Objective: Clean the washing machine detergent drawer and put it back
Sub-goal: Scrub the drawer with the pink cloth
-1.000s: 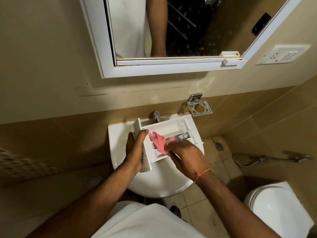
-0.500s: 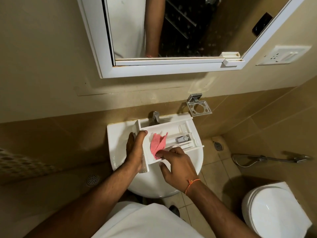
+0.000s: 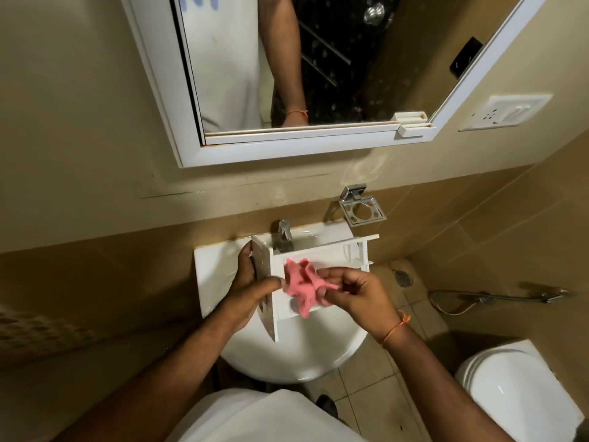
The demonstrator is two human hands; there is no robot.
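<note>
The white plastic detergent drawer (image 3: pixel 331 255) is held over the white wash basin (image 3: pixel 296 355), its front panel turned to the left. My left hand (image 3: pixel 251 287) grips that front panel, thumb on the near side. A crumpled pink cloth (image 3: pixel 301 285) lies over the drawer's near compartment. My right hand (image 3: pixel 353 293) pinches the cloth's right end between thumb and fingers, just above the drawer's near wall. The drawer's far right end sticks out past the basin's rim.
A chrome tap (image 3: pixel 284 236) stands at the basin's back, just behind the drawer. A metal soap holder (image 3: pixel 361 212) hangs on the wall to the right. A toilet (image 3: pixel 516 393) and a spray hose (image 3: pixel 497 296) are at the right. A mirror (image 3: pixel 287 68) hangs above.
My right hand has pulled the pink cloth up out of the compartment and toward me. The drawer has tilted and shifted slightly; my left hand keeps its grip on the front panel.
</note>
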